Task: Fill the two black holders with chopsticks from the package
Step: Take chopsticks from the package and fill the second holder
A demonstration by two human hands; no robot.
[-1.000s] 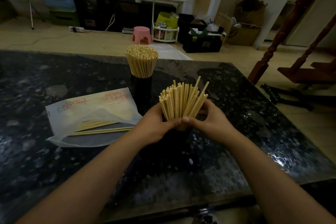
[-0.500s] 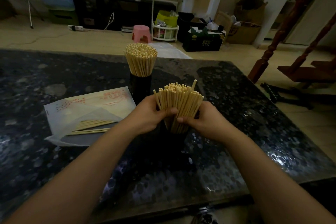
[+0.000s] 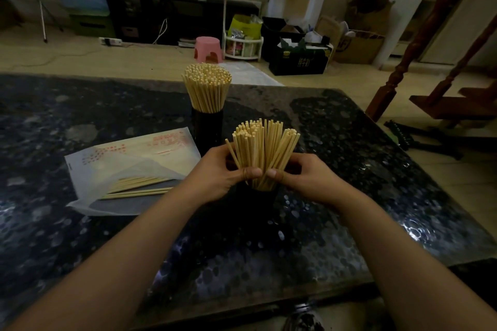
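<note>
A thick bundle of pale wooden chopsticks (image 3: 262,150) stands upright in the near black holder (image 3: 255,204), its tops fanned out unevenly. My left hand (image 3: 217,174) and my right hand (image 3: 304,177) wrap around the bundle just above the holder's rim, thumbs meeting in front. Behind it the far black holder (image 3: 207,126) is packed with chopsticks (image 3: 207,86). To the left lies the clear plastic package (image 3: 129,169) with red print, and a few chopsticks (image 3: 137,187) rest in it.
Everything stands on a dark speckled stone table (image 3: 349,169). Beyond its far edge are a pink stool (image 3: 208,48), a white rack and boxes on the floor. Wooden stair posts (image 3: 398,75) rise at the right.
The bundle dropped lower into the near holder half a second ago; now its tops sit more uneven and spread. Both hands stay around it.
</note>
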